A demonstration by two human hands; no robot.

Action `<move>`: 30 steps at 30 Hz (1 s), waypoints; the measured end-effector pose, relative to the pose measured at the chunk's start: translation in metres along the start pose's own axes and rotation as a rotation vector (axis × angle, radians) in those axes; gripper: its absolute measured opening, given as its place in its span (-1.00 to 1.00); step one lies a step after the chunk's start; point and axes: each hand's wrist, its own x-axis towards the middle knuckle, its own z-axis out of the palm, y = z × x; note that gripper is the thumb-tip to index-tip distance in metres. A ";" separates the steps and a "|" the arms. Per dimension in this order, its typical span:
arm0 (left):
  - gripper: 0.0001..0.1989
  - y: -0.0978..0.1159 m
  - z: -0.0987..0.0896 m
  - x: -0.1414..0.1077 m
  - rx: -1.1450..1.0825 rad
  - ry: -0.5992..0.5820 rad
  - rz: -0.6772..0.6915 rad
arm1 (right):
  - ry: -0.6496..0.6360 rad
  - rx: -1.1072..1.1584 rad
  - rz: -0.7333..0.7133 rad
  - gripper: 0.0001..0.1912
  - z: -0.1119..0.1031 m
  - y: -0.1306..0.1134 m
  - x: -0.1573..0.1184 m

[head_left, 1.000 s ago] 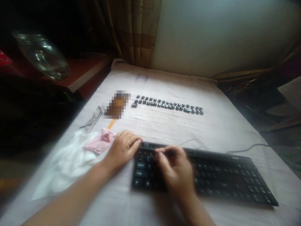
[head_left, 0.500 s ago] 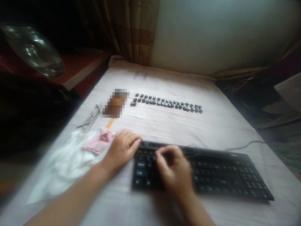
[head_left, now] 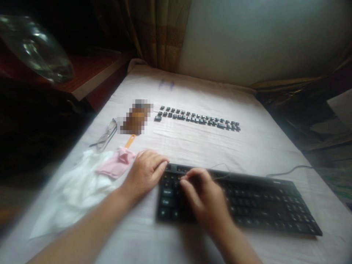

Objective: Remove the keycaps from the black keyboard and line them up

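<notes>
On the sheet (head_left: 269,146), your left hand (head_left: 145,170) grips the keyboard (head_left: 264,200); your right hand (head_left: 207,196) pinches the just-raised wire (head_left: 219,165), keeping work at the keys (head_left: 166,191).

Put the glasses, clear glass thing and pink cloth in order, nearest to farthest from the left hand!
1. Pink cloth: just left of the left hand.
2. Glasses: farther left, beyond the cloth.
3. Clear glass thing: up at the top left.

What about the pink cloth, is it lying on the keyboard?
No, the pink cloth lies to the left of the keyboard, with the left hand between them.
</notes>
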 end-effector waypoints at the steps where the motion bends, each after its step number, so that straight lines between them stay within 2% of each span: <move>1: -0.80 0.000 0.000 0.000 0.004 0.002 0.006 | 0.002 -0.049 -0.060 -0.96 0.000 0.001 -0.001; 4: -0.78 0.002 0.000 0.000 0.027 -0.002 0.024 | 0.048 -0.126 -0.255 -0.97 0.000 0.006 -0.002; 6: -0.77 0.003 -0.001 0.000 0.038 -0.014 0.031 | 0.064 -0.121 -0.323 -0.95 -0.001 0.009 -0.003; 12: -0.75 0.006 -0.002 0.001 0.053 -0.044 0.015 | 0.075 -0.117 -0.253 -0.95 -0.002 0.010 -0.003; 18: -0.76 0.004 0.000 0.000 0.050 -0.043 0.013 | 0.099 -0.157 -0.262 -0.85 0.003 0.013 -0.006; 20: -0.77 0.004 0.000 0.000 0.052 -0.044 0.011 | 0.076 -0.163 -0.279 -0.83 0.002 0.014 -0.006; 26: -0.77 0.005 -0.001 0.000 0.038 -0.041 0.011 | -0.103 -0.112 -0.410 -0.84 -0.012 0.009 0.001; 30: -0.76 0.004 0.000 0.000 0.041 -0.054 0.007 | -0.170 -0.155 -0.429 -0.80 -0.018 0.008 0.004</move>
